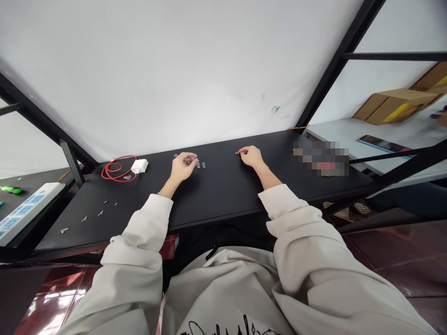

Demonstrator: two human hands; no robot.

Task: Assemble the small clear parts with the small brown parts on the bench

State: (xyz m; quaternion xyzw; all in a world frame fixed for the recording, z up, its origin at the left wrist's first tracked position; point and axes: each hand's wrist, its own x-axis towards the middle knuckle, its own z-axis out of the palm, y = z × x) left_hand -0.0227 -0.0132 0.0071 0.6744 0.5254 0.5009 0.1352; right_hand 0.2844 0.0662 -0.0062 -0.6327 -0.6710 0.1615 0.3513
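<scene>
My left hand (183, 166) rests on the black tabletop (223, 186), its fingertips pinched on a small transparent piece (191, 160) that is mostly hidden. Just beyond them lie more clear pieces (203, 164), and another (175, 155) sits to the left. My right hand (250, 157) lies farther right, thumb and finger closed on a tiny brass piece (237, 152) that sticks out from the fingertips. Both hands are apart, and pale sleeves cover my forearms.
A coiled red cable (118, 170) and white charger (139, 166) lie left of my hands. Several small pale pieces (100, 213) lie near the table's left end. A pixelated patch (321, 158) covers something at the right. A white power strip (28, 211) sits at left.
</scene>
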